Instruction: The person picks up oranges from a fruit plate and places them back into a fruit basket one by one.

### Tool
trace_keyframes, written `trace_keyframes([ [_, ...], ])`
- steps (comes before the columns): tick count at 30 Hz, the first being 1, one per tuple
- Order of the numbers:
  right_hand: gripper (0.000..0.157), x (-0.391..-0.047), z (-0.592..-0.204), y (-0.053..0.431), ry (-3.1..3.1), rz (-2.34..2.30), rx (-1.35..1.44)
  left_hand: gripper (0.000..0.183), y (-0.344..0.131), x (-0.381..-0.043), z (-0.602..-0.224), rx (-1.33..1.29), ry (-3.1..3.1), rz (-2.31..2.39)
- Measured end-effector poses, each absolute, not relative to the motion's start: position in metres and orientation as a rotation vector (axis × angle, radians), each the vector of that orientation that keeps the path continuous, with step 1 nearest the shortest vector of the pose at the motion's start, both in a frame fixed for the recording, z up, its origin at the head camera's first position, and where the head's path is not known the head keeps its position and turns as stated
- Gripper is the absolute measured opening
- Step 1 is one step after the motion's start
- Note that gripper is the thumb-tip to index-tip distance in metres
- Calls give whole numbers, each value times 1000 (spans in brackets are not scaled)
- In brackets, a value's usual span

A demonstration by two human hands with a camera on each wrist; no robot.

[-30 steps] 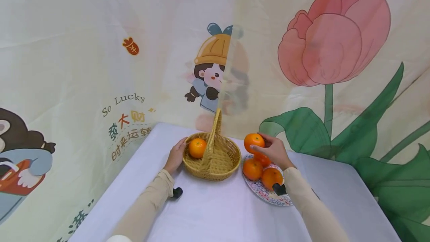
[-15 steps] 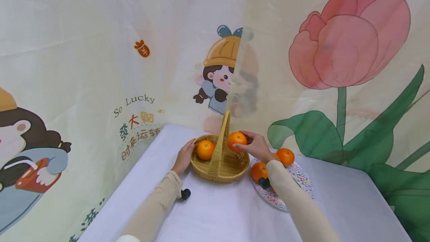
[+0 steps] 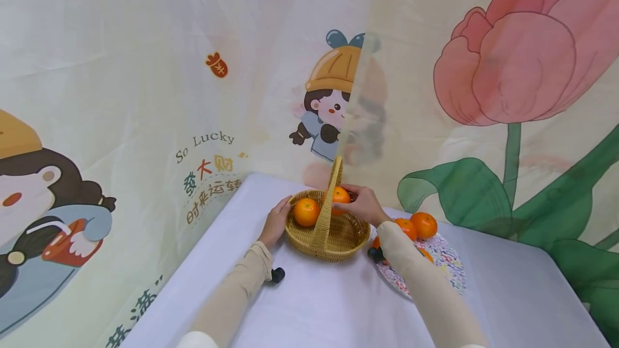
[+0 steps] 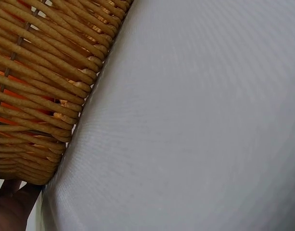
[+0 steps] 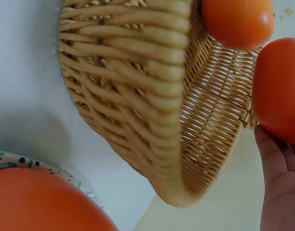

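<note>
A wicker basket point(image 3: 355, 248) with a tall arched handle point(image 3: 323, 224) stands on the table. One orange point(image 3: 307, 212) lies inside, left of the handle. My left hand point(image 3: 274, 224) grips the basket's left rim; the left wrist view shows its fingers point(image 4: 15, 192) against the weave. A second orange point(image 3: 341, 196) is held over the basket's back right part by my right hand point(image 3: 366, 206). Part of that orange is behind the handle. In the right wrist view the fingertips touch the held orange point(image 5: 281, 91), above the basket's inside point(image 5: 210, 106).
Right of the basket is a patterned plate point(image 3: 452, 265) with several oranges point(image 3: 423, 225), partly covered by my right forearm. A white cloth point(image 3: 309, 305) covers the table. Printed curtains point(image 3: 271, 69) hang close behind it.
My right hand has carried an orange leftward from above the plate and lowered it into the basket's opening. My left hand keeps its place at the rim. The head view has shifted slightly.
</note>
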State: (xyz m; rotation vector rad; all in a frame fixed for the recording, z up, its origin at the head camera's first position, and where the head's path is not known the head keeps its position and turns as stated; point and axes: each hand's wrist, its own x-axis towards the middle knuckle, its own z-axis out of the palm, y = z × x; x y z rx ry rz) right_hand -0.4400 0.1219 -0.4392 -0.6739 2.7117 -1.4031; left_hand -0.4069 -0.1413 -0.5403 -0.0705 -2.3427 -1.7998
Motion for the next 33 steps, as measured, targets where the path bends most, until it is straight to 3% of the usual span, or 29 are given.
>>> trace_keyframes([
  [33,59,-446,-480,119,2778,-1131,-714,46,-141,-413,-545,-71,-2348,-1809],
])
